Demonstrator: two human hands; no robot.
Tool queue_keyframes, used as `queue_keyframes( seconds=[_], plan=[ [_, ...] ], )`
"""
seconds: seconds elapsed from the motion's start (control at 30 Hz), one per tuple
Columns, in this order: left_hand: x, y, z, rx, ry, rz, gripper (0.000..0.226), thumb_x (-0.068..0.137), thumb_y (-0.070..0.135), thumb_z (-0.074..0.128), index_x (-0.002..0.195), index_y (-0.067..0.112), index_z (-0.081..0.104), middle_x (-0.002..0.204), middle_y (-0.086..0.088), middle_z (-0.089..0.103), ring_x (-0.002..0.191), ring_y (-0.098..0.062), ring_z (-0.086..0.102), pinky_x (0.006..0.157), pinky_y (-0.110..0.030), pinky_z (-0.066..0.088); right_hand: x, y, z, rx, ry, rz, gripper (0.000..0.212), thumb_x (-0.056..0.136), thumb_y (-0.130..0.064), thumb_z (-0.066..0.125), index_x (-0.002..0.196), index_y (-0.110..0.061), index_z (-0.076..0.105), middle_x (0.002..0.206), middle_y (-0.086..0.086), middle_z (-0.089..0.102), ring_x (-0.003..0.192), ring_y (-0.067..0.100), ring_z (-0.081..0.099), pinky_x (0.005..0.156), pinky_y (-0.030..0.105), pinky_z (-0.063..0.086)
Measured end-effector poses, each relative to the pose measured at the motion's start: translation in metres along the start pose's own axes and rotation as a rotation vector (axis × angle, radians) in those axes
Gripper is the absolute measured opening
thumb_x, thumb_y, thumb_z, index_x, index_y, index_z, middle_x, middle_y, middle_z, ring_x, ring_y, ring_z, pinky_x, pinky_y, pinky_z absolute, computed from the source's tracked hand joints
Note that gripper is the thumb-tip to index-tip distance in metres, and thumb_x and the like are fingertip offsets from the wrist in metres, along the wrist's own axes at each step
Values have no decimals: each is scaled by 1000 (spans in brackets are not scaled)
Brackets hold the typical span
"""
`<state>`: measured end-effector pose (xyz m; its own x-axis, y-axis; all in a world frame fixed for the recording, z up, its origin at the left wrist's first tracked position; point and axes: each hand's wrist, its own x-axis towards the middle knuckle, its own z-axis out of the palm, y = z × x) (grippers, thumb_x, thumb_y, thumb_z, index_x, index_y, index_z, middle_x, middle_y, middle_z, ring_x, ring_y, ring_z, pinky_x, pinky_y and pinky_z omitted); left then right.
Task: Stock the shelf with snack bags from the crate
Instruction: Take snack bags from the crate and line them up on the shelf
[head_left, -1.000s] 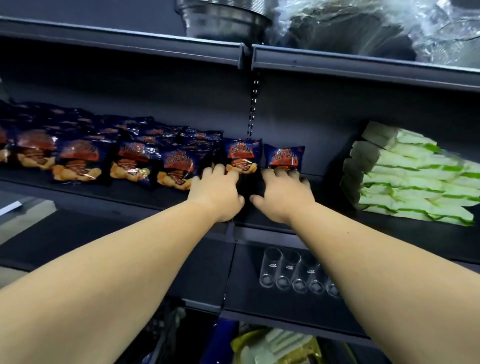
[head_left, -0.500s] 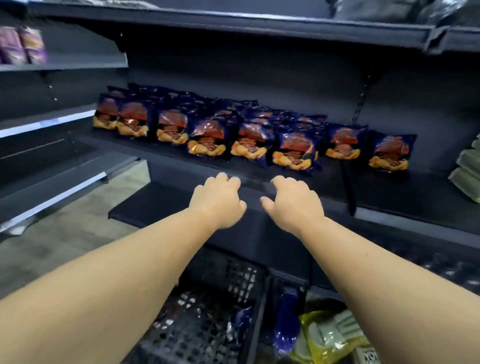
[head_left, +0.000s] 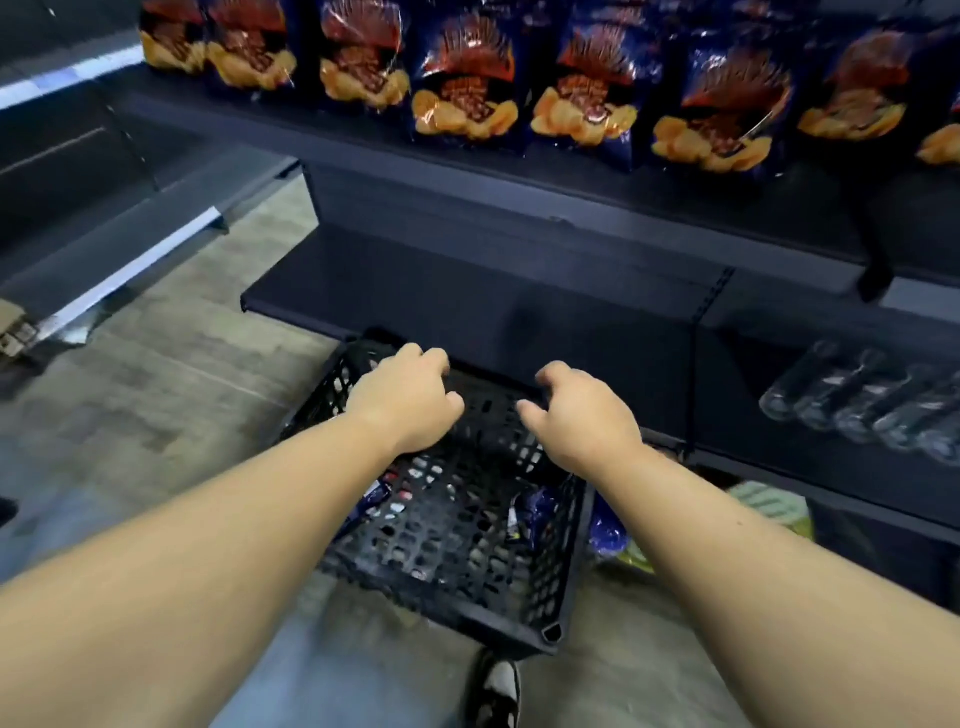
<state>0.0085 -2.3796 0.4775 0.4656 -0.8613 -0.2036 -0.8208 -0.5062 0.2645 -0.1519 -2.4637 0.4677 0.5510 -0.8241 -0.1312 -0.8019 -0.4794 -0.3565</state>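
Note:
A black perforated crate (head_left: 540, 587) stands on the floor under the shelving. Inside it lie a few dark blue snack bags (head_left: 535, 512), partly hidden by its walls and my arms. My left hand (head_left: 405, 397) and my right hand (head_left: 582, 410) hover side by side over the crate's far half, fingers loosely curled and apart, holding nothing. A row of dark blue snack bags (head_left: 465, 83) with orange chips printed on them stands along the dark shelf (head_left: 519, 171) at the top of the view.
A bare lower shelf (head_left: 467, 291) juts out just behind the crate. Clear glasses (head_left: 862, 405) lie on the shelf section at right. Yellow and green packs (head_left: 769, 512) sit on the floor to the crate's right. My shoe (head_left: 496, 686) is by the crate's near corner.
My view has swung down from the shelf to the crate. Both hands have dropped from shelf height to just above the crate, still holding nothing.

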Motion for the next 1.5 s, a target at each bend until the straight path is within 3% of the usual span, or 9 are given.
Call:
queue_keyframes(
  seconds=[0.43,0.77,0.97,1.1,1.27,1.5],
  plan=[
    [75,-59,62,-28,-186,-113,43,90,35,47,131,21,48,134,-8,43,123,-29,43,97,-41,42,72,-6,82,25,-217,71,44,93,-45,52,129,-19,48,122,5,59,111,27,55,85,37,49],
    [124,-161,105,20,-407,-45,47,93,39,50,135,18,43,138,-10,39,126,-33,40,98,-41,41,114,-69,171,7,-325,238,47,93,-43,53,130,-15,47,126,11,56,116,33,52,92,39,47],
    [140,-198,152,55,-492,-40,39,94,41,47,125,16,46,133,-12,42,123,-34,40,97,-42,40,139,-89,228,-6,-410,241,45,93,-41,53,128,-13,45,129,14,53,117,35,50,91,39,45],
    [148,-208,185,49,-535,-81,45,91,29,55,131,16,40,136,-11,37,124,-32,36,96,-43,39,154,-87,267,18,-433,254,48,94,-41,54,132,-15,42,133,13,49,121,35,47,91,40,43],
    [149,-221,218,88,-477,-146,63,91,32,58,143,12,27,143,-14,32,128,-35,31,97,-46,37,167,-86,311,67,-445,231,60,93,-40,55,144,-16,32,143,12,39,128,34,42,100,42,42],
    [138,-223,248,115,-298,-108,57,95,32,52,142,7,32,140,-15,39,123,-35,40,95,-46,36,189,-85,348,44,-280,127,72,94,-34,57,152,-20,17,148,8,32,131,30,37,98,43,42]
  ],
)
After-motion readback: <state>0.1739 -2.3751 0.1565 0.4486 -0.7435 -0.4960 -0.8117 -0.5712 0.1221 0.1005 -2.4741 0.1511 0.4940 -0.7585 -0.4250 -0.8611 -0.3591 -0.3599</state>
